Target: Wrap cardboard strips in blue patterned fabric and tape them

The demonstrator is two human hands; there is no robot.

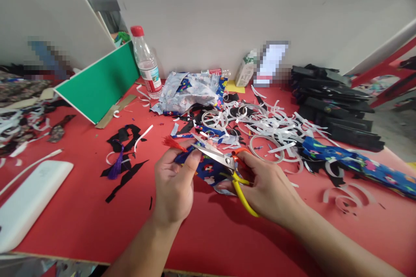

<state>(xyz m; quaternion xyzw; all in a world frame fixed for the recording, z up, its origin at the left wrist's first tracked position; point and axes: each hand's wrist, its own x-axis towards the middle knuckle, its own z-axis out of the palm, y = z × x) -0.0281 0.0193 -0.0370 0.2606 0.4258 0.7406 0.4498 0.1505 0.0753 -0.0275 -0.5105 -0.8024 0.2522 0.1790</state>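
Blue printed fabric [208,173] sat between the two hands, low over the red table [81,216], its left edge pinched between the thumb and curled fingers of the left hand [172,181]. Far left of those fingers lay a flat white tray [29,199]; nearer, a purple tassel [116,168] rested among black scraps [125,136]. A red tassel [170,143] stuck out just above the left fingertips, touching them or nearly so — which, I could not tell. From the right, the scissors [224,161] reached across the top of the fabric, blades close together and tips just beside the left thumb. The right hand [269,190] gripped the yellow handles, fingers curled through the loops and pressed tight. Beyond the right knuckles lay a ring of tape [266,148] under a tangle of white paper strips [276,125]. Further right stretched a folded blue strip [357,164] — behind it, well away from either hand, a stack of black pieces [334,104].
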